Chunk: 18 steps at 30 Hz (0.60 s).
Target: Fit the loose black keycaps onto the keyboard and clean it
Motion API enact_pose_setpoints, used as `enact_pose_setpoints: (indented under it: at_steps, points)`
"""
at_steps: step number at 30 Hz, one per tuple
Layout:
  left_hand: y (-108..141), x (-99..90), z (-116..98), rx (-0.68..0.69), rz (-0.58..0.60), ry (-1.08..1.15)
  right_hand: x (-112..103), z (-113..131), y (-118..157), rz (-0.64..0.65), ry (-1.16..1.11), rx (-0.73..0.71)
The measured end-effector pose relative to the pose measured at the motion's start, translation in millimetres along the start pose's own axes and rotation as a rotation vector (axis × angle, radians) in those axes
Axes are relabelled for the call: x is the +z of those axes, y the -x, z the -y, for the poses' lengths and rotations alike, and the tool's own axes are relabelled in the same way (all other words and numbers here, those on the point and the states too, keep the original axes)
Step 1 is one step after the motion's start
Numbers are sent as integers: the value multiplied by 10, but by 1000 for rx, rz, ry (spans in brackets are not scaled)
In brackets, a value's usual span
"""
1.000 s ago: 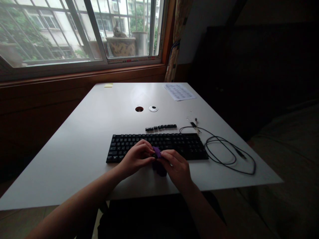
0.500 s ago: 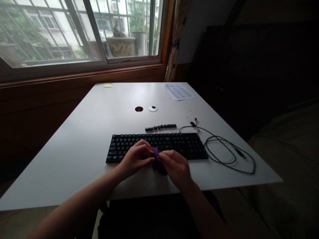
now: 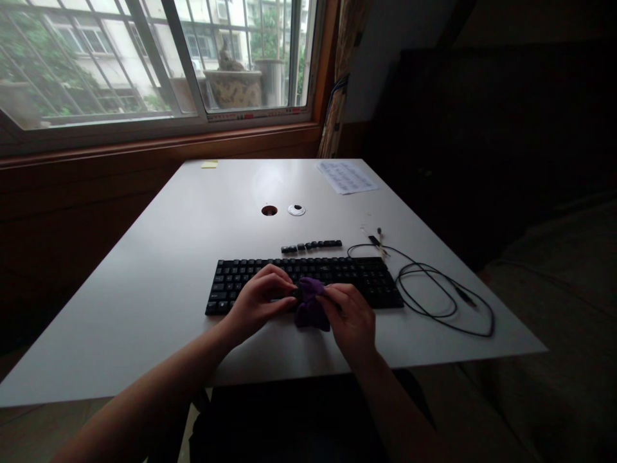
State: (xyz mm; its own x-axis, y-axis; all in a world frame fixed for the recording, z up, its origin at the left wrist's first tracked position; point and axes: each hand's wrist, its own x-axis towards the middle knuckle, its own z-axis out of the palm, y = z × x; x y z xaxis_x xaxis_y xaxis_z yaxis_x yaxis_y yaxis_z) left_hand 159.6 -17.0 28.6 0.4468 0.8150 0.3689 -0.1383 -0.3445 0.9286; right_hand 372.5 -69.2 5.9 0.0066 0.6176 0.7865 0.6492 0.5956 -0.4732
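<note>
A purple cloth (image 3: 312, 312) hangs bunched over the near edge of a black keyboard (image 3: 255, 262). My right hand (image 3: 351, 315) pinches this cloth between thumb and fingers. Beside it, my left hand (image 3: 263, 296) is closed, thumb against fingertips, on a small dark piece that looks like a keycap (image 3: 297, 294), touching the cloth. My fingers partly hide it. Both hands are over the keyboard's front middle and cover some of its keys. Behind the keyboard lies a row of several loose black keycaps (image 3: 313, 245).
The white table (image 3: 168, 257) has a looped black cable (image 3: 434, 315) on its right. Small tools (image 3: 378, 241) lie behind the keyboard's right end. Farther back are printed sheets (image 3: 347, 177), a cable hole (image 3: 269, 211), its round cover (image 3: 296, 210) and a yellow note (image 3: 209, 164).
My right hand has shifted slightly right, away from my left fingertips. The purple cloth has opened out and shows more between the hands. The keyboard and loose keycaps stay put.
</note>
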Motion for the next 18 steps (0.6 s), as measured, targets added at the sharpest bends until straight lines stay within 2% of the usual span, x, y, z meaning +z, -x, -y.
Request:
enact_pose_setpoints:
  at_steps: [8, 18]
  points:
    - [2, -2, 5, -16, 84, -134, 32, 21, 55, 144, -97, -84]
    - [20, 20, -16, -103, 79, 20, 20, 10, 59, 130, -59, -132]
